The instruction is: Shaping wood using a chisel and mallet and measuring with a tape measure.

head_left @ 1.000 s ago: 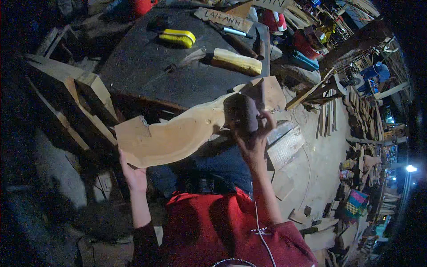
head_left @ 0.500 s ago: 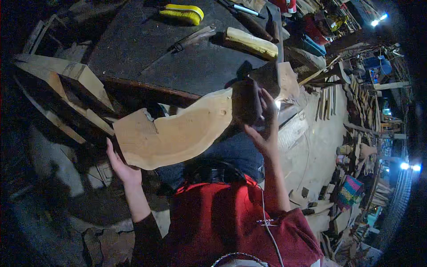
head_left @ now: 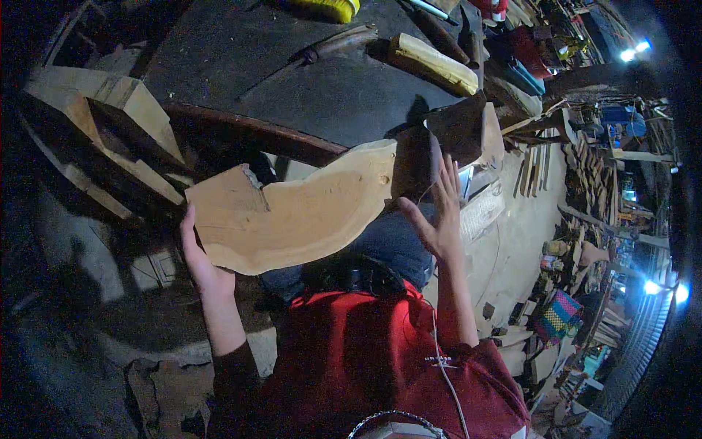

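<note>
A curved, pale wooden slab (head_left: 292, 216) with a light wavy edge and a notch lies across in front of me. Its left end rests in my left hand (head_left: 205, 263), thumb along the edge and the other fingers partly hidden underneath. Over the slab's right end is a dark brown piece (head_left: 414, 164) with a raised edge, like a sheet or bark; I cannot tell which. My right hand (head_left: 441, 212) is beside that edge, fingers stretched and thumb apart. Whether its fingers touch the dark piece is unclear.
Ahead is a dark tabletop (head_left: 292, 80) bearing a knife-like tool (head_left: 314, 55), a pale wooden piece (head_left: 436, 64), a hammer (head_left: 472, 44) and a yellow brush (head_left: 329, 9). Large timber blocks (head_left: 135, 110) stand at left. Wood scraps (head_left: 585, 190) and a chequered bag (head_left: 560, 316) lie at right.
My right hand's fingers have straightened and spread beside the dark piece, which they were curled against before. The left hand still supports the slab. The view has shifted slightly.
</note>
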Tool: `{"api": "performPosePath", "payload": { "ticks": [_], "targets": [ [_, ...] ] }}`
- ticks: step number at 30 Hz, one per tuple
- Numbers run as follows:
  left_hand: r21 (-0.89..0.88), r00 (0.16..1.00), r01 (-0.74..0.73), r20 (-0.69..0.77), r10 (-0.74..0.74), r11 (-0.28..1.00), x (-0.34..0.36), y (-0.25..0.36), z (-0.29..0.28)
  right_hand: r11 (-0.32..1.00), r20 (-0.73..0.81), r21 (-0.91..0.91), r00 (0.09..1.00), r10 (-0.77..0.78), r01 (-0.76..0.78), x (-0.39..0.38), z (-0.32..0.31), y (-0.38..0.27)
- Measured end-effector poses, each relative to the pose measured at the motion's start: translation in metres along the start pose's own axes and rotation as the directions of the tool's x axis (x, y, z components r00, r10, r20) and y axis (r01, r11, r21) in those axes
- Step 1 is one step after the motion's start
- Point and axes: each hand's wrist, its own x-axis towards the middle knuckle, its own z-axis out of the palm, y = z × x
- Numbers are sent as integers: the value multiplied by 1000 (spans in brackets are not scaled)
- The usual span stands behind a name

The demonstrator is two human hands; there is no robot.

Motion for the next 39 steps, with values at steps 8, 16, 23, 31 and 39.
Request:
{"api": "performPosePath", "payload": {
  "ticks": [8, 16, 23, 31, 39],
  "targets": [
    [-37, 1000, 10, 10, -10, 999, -1, -6, 1, 979, -93, -205, 996, -14, -5, 4, 18, -17],
    [6, 999, 20, 44, -20, 1000, -4, -3, 9, 957, 70, -46, 956, -283, 287, -6, 31, -77],
    [52, 999, -34, -22, 35, 998, -8, -3, 9, 962, 30, -36, 963, -268, 269, -3, 28, -88],
    [253, 998, -34, 55, 21, 967, 3, -2, -11, 939, 60, -105, 944, -324, 329, -2, 27, -69],
    [337, 989, -146, 83, 125, 930, -3, -1, 7, 958, 19, -75, 961, -277, 278, -1, 24, -85]
  ]
}}
